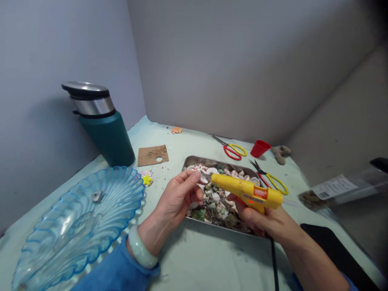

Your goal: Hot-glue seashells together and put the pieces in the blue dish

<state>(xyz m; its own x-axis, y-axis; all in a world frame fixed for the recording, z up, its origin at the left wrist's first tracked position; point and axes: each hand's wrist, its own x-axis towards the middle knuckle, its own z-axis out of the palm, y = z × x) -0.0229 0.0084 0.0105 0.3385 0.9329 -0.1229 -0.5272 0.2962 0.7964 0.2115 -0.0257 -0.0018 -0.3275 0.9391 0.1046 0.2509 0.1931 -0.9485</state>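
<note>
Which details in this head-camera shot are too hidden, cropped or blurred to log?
All in the head view:
- White piece in the left hand: full shape, covered by the fingertips.
- Right hand: trigger finger's exact position, behind the yellow glue gun.
- Metal tray: some contents, beneath the hands and glue gun.
- Label on the clear bag: wording, too small and blurred.
- Black flat object: near end, cut off by the bottom edge.

The glue gun (pixel 242 188) is showing smooth yellow plastic with a slight sheen, while the shell-shaped dish (pixel 87 222) is gleaming in glossy, ridged, see-through blue plastic or glass. The bottle (pixel 109 139) is wearing a matt teal coat below a shiny metal collar (pixel 96 106), and the tray (pixel 221 227) is showing smooth metal around rough-looking shells (pixel 214 202).
</note>
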